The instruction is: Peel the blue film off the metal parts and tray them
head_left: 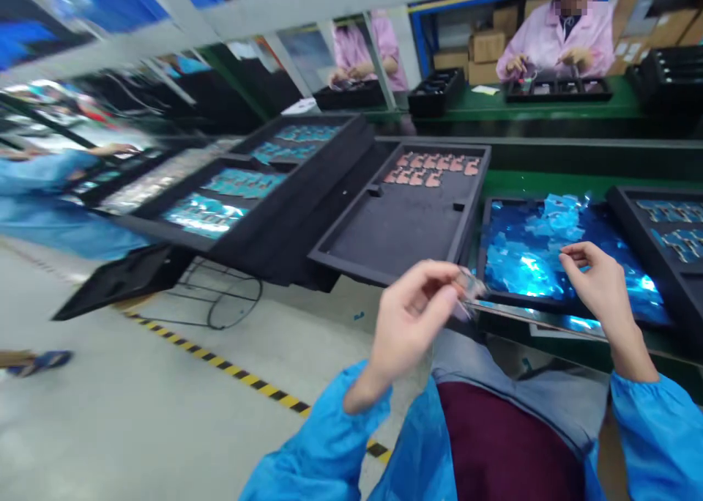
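Observation:
My left hand [414, 318] pinches a small, thin part [469, 287], clear with some orange, between thumb and fingertips. Motion blurs it too much to tell its kind. It is in front of the near right corner of a black tray [395, 226], which carries rows of small pinkish, odd-shaped flat parts [431, 162] at its far end. Over the near side of another black tray, my right hand [601, 285] has thumb and forefinger closed together; I cannot make out anything between them. Pieces of shiny blue film [519, 263] lie loose and heaped in that tray.
Trays of blue-backed parts [242, 182] are stacked at left, and another tray [678, 223] sits at far right. Across the green bench [554, 182], two people in pink work at trays. A person's blue sleeve [49, 179] shows at far left.

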